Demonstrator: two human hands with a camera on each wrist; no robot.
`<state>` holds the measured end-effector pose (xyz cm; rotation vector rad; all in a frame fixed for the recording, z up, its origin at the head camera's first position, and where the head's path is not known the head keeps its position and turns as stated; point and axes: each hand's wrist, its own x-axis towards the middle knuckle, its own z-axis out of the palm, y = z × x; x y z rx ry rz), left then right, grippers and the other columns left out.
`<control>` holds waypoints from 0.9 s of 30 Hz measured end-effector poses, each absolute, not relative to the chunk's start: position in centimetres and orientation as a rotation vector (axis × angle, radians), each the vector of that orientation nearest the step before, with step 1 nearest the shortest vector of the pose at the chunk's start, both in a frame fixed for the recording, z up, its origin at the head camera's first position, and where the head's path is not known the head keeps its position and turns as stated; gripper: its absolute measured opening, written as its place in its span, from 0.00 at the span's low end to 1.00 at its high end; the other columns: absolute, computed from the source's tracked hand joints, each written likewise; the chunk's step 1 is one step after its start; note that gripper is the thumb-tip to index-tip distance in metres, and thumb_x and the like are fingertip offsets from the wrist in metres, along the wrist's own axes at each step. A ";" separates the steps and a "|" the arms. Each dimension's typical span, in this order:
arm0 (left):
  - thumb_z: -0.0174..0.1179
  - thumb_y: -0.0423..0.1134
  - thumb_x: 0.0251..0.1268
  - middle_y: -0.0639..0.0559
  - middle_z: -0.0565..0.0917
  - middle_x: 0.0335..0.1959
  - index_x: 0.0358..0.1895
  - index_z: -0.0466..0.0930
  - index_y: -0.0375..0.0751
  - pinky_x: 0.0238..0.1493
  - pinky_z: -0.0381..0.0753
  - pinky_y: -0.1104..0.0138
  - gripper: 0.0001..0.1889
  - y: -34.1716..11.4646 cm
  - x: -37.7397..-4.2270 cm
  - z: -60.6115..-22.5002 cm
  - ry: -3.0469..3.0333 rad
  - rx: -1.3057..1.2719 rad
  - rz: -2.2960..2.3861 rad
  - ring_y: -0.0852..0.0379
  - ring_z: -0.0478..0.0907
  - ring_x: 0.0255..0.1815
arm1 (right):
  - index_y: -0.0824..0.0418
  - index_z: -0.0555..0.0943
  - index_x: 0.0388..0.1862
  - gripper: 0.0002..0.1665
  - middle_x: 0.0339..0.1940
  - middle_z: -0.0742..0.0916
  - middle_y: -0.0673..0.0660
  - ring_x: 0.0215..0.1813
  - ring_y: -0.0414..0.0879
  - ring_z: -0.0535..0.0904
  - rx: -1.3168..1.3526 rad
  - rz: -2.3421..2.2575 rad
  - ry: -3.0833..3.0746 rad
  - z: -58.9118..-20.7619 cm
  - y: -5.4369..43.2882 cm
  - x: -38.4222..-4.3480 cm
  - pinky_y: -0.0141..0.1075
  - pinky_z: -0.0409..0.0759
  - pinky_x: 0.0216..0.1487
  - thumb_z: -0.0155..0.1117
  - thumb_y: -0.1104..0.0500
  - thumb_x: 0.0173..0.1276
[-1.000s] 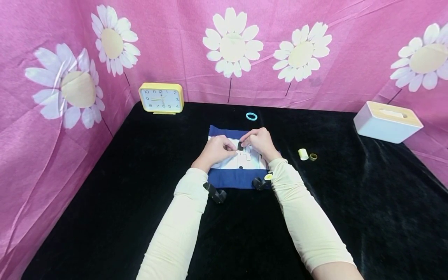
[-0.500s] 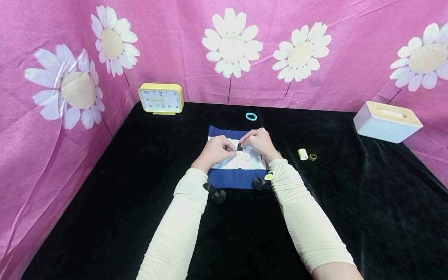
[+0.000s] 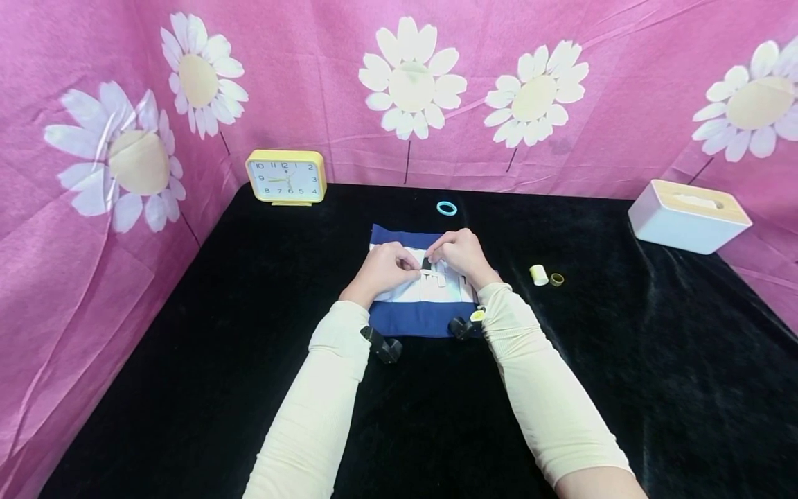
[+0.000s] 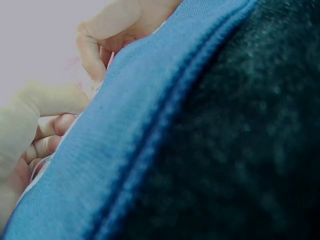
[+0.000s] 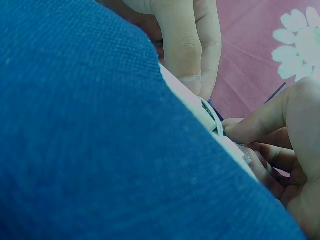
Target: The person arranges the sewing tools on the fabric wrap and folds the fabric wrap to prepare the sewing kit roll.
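Observation:
A blue-and-white cloth [image 3: 424, 317] with dark printed marks lies between the hands in the head view. My left hand [image 3: 388, 265] pinches its white panel between thumb and fingers, left of a black patch [image 3: 427, 263]. On the patch's right side, my right hand [image 3: 461, 253] has thumb and fingertips drawn together on the same panel. The right wrist view has a thin pale loop [image 5: 218, 120] standing up at the cloth's edge between both sets of fingertips. The blue band hides some of the fingers in both wrist views.
A white spool of thread [image 3: 539, 275] and a brass-coloured ring [image 3: 557, 279] lie right of the cloth. Beyond it is a light-blue ring [image 3: 446, 208]. A yellow clock [image 3: 287, 177] and a tissue box [image 3: 688, 218] stand at the back of the black-covered table [image 3: 280, 277].
Both hands stay almost in place. The dark dot low on the white panel has slipped out of sight at the blue band, as the panel shifts slightly.

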<state>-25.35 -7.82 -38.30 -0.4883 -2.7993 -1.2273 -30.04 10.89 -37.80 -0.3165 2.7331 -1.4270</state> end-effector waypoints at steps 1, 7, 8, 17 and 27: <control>0.71 0.35 0.58 0.48 0.84 0.34 0.36 0.92 0.41 0.44 0.78 0.66 0.05 -7.8 -25.3 -38.3 -2.801 -0.488 -1.227 0.55 0.79 0.38 | 0.64 0.91 0.29 0.11 0.35 0.92 0.59 0.43 0.48 0.81 -0.312 -1.429 2.730 -37.8 10.9 -30.0 0.33 0.74 0.36 0.65 0.67 0.47; 0.71 0.36 0.58 0.48 0.84 0.34 0.36 0.92 0.41 0.43 0.77 0.66 0.05 -7.8 -25.3 -38.3 -2.814 -0.477 -1.248 0.55 0.79 0.38 | 0.64 0.91 0.31 0.11 0.33 0.92 0.58 0.38 0.46 0.81 -0.241 -1.515 2.697 -38.0 10.8 -30.0 0.33 0.75 0.34 0.64 0.66 0.52; 0.71 0.36 0.58 0.48 0.84 0.34 0.36 0.92 0.41 0.43 0.77 0.66 0.05 -7.8 -25.3 -38.3 -2.814 -0.476 -1.249 0.55 0.79 0.38 | 0.64 0.91 0.31 0.11 0.33 0.92 0.57 0.36 0.45 0.82 -0.216 -1.546 2.682 -38.0 10.8 -30.0 0.32 0.76 0.34 0.64 0.66 0.52; 0.70 0.33 0.58 0.47 0.84 0.34 0.34 0.92 0.40 0.42 0.76 0.68 0.03 -7.9 -25.4 -37.8 -2.774 -0.485 -1.261 0.54 0.79 0.38 | 0.68 0.90 0.32 0.10 0.25 0.90 0.46 0.31 0.39 0.84 -0.065 -1.952 2.467 -36.1 12.4 -30.2 0.31 0.84 0.35 0.62 0.70 0.58; 0.70 0.30 0.58 0.46 0.84 0.34 0.35 0.91 0.38 0.43 0.77 0.65 0.03 -10.2 -25.5 -37.8 -2.732 -0.485 -1.341 0.53 0.79 0.38 | 0.59 0.90 0.24 0.16 0.23 0.89 0.47 0.25 0.40 0.79 -0.103 -2.219 2.331 -33.1 16.9 -29.9 0.30 0.83 0.31 0.62 0.75 0.61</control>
